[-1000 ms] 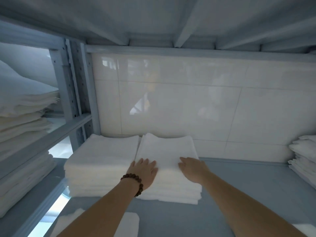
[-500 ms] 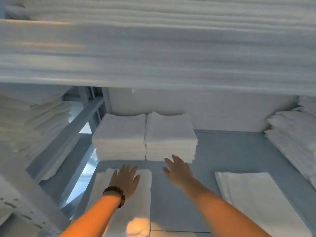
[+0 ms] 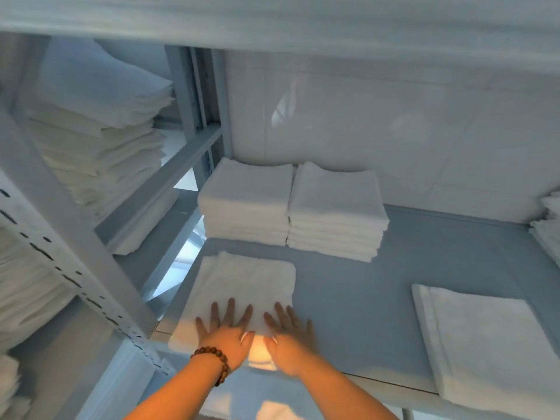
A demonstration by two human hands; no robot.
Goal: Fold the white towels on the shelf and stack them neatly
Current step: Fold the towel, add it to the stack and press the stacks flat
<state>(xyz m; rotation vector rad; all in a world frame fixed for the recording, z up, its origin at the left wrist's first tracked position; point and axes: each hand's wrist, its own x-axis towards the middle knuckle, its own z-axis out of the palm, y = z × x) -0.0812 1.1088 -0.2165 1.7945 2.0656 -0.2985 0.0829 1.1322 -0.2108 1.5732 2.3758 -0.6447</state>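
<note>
A folded white towel (image 3: 245,286) lies flat at the front left of the grey shelf (image 3: 424,256). My left hand (image 3: 225,334), with a bead bracelet on the wrist, lies flat on the towel's near end with fingers spread. My right hand (image 3: 288,338) lies flat beside it, also on the towel, fingers straight. Two neat stacks of folded towels stand at the back: the left stack (image 3: 247,201) and the right stack (image 3: 336,210), side by side against the wall. Another flat white towel (image 3: 488,347) lies at the front right.
A perforated metal upright (image 3: 75,256) stands at the left front. Tall piles of white linen (image 3: 100,140) fill the neighbouring bay. More folded towels (image 3: 548,228) sit at the far right. The upper shelf (image 3: 272,22) hangs low overhead. The tiled wall (image 3: 394,125) closes the back.
Both hands left the right back stack and came down to the front. My right hand moved left onto the front towel beside my left hand. The view pulled back.
</note>
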